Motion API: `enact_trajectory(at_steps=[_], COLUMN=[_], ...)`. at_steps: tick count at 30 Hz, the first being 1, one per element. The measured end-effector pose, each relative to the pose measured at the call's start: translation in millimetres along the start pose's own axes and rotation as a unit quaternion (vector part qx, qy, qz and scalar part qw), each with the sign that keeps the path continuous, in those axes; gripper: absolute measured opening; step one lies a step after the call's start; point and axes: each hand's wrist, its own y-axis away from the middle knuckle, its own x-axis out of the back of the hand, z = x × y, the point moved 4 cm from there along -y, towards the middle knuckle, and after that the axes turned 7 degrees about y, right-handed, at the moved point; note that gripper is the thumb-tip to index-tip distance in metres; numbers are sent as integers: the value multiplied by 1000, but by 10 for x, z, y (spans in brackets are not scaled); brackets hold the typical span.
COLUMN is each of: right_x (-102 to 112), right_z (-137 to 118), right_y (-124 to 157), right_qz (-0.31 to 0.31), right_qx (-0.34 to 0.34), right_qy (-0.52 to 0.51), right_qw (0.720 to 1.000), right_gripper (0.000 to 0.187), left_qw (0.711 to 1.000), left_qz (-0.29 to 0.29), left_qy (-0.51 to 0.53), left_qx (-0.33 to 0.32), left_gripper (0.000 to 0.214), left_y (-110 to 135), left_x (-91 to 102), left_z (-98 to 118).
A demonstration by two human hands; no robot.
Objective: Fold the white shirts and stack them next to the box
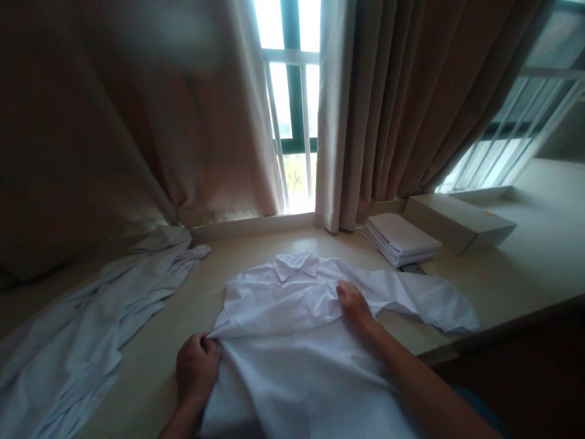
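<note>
So, nearest to you is the white shirt (315, 372), spread out under and between your two hands, with its collar end away from you. Its low part looks smooth and wide, with soft gray shadows and one long fold that slants down beside your left hand (197, 366). That hand is curled up tight and pinches the shirt's side edge between thumb and fingers. From that pinch, a ridge of cloth runs across the shirt toward your right hand (354, 303). Your right hand rests on top of the shirt, and you can't tell if its fingers pinch any cloth. Around that hand the cloth is bumpy, with lots of little wrinkles. One sleeve (425, 299) goes out to the right of your right hand, a bit puffy and crumpled. Past both hands, the pointy collar (297, 266) sits neat, its two tips toward you.

Left of your left hand, a messy heap of white clothes (77, 347) lies on the pale table (155, 353). Beyond your right hand is a neat folded stack (402, 235), then a box (457, 222) just beside it. Farthest off, brown curtains (384, 91) hang by a bright window (293, 57).
</note>
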Motion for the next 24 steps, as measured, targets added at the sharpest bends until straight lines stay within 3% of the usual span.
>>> enact_trajectory(at_steps=[3,6,12,24], right_x=[26,52,187,332], right_z=[224,366,401,300], right_y=[62,89,70,80], right_qz=[44,68,69,37], right_qx=[-12,-74,-202,-223], right_qy=[20,48,58,105], right_qw=[999,994,975,968], right_gripper=[43,43,49,41], left_qw=[1000,1000,998,998], left_qz=[3,3,-5,-11], left_qy=[-8,-18,-50,-56], left_qx=[-10,-19,-36,-39], left_gripper=[22,23,26,28], left_y=[2,6,6,67], left_x=[3,9,5,87], left_z=[35,64,94,306])
